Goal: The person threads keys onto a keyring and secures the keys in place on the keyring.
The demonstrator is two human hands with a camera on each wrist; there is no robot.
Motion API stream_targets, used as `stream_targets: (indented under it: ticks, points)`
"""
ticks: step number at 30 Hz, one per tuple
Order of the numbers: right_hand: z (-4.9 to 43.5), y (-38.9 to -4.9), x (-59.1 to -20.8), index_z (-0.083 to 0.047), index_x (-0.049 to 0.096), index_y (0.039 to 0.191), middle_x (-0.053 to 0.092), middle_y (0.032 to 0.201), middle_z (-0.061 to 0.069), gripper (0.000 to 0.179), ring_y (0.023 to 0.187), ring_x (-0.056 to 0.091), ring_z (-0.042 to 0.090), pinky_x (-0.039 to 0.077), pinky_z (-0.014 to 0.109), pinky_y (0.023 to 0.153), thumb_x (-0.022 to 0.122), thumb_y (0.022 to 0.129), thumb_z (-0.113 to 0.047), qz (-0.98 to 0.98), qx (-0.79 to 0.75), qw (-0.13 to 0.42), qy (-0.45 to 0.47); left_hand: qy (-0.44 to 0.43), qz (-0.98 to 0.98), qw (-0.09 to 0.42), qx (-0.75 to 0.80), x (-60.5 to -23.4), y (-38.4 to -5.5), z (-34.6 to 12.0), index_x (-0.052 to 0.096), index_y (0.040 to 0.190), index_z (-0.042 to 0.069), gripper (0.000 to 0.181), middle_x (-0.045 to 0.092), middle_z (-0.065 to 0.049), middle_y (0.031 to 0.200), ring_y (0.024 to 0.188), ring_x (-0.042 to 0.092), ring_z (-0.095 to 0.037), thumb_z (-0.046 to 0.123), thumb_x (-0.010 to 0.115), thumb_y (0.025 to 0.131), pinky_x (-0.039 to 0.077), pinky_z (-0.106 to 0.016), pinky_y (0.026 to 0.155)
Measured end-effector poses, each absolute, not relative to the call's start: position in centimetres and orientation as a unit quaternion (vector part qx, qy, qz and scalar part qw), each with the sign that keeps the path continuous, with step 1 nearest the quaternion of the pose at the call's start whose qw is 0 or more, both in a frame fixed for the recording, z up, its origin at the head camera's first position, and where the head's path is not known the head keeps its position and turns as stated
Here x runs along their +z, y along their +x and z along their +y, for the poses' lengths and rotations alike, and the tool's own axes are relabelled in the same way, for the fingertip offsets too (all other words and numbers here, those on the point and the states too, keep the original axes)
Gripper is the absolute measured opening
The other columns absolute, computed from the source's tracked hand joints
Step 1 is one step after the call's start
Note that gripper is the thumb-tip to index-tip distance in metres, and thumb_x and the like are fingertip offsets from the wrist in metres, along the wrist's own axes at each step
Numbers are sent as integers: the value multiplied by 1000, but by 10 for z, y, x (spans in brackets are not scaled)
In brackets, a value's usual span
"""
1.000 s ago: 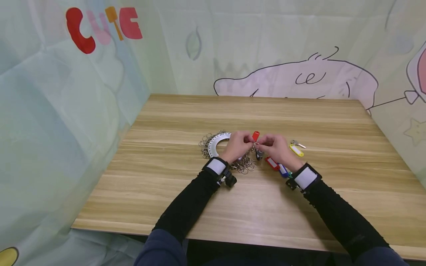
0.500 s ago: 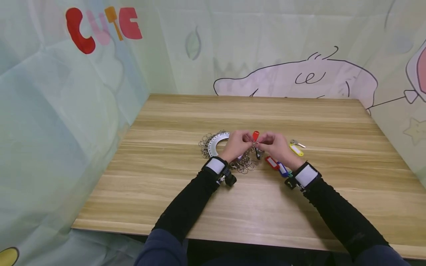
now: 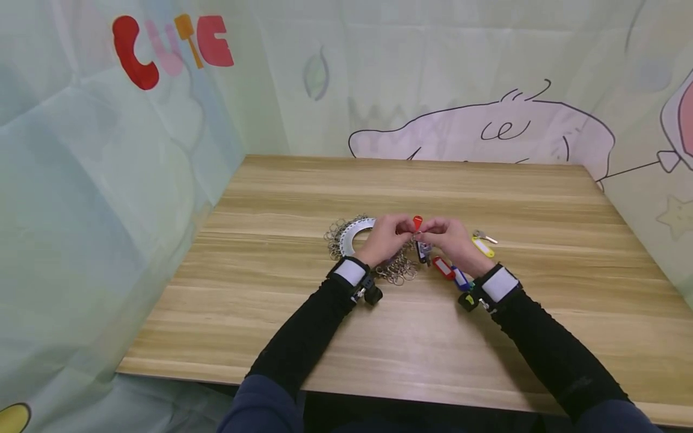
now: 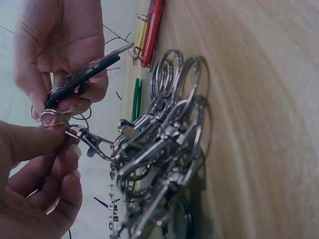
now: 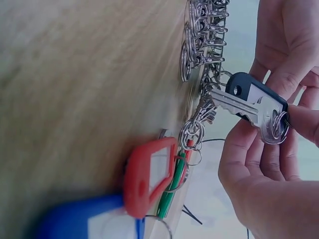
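Both hands meet above the table in the head view. My left hand (image 3: 383, 237) pinches a metal split ring (image 4: 54, 118) between thumb and fingers, close to a small swivel clasp (image 4: 92, 142). Opposite it, my right hand (image 3: 450, 240) holds a silver key (image 5: 244, 107) and a black key tag (image 5: 240, 84), its thumb at their rings. Under the left hand lies a white ring-shaped holder (image 3: 346, 237), with many metal clasps (image 4: 172, 129) hanging around it. Just behind the fingertips shows a red key tag (image 3: 417, 222).
Right of the hands, another red tag (image 3: 444, 268) and a blue tag (image 3: 460, 278) lie on the wooden table (image 3: 271, 300), partly below the right wrist. A yellow tag (image 3: 483, 247) and its key (image 3: 485, 236) lie farther right. Printed cloth (image 3: 303, 120) hangs behind.
The hands stay together in almost the same place. The black tag and key below the fingers have turned slightly, and the head view has shifted a little.
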State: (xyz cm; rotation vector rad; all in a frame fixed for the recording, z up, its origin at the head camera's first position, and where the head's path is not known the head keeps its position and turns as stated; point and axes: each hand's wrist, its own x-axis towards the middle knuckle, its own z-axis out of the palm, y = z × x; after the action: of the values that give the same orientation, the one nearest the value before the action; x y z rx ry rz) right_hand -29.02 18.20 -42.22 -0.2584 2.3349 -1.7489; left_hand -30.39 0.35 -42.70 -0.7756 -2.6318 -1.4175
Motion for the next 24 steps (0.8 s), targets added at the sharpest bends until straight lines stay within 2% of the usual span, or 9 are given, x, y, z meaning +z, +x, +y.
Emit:
stream_targets:
  ticks: [8, 16, 24]
  points:
    - [182, -289, -420, 2, 61, 102, 70, 81, -14, 20, 84, 63, 4, 50, 20, 80, 67, 88, -11, 786, -600, 120, -84, -224, -854, 12, -469, -427, -305, 4, 67, 86, 1, 7, 72, -13, 81, 71, 62, -15, -4, 64, 83, 44, -14, 64]
    - [182, -291, -419, -1, 61, 99, 69, 79, -13, 15, 83, 60, 5, 48, 20, 77, 65, 88, -11, 787, -599, 128, -75, -246, -858, 24, -450, -424, -305, 3, 67, 89, 2, 8, 72, -11, 86, 79, 63, -18, -3, 65, 83, 46, -17, 70]
    - [180, -288, -417, -1, 62, 99, 69, 81, -13, 16, 84, 62, 5, 49, 20, 77, 66, 88, -11, 788, -598, 125, -79, -242, -849, 27, -469, -425, -303, 2, 67, 87, 0, 10, 72, -13, 83, 76, 65, -20, -7, 63, 81, 47, -15, 68]
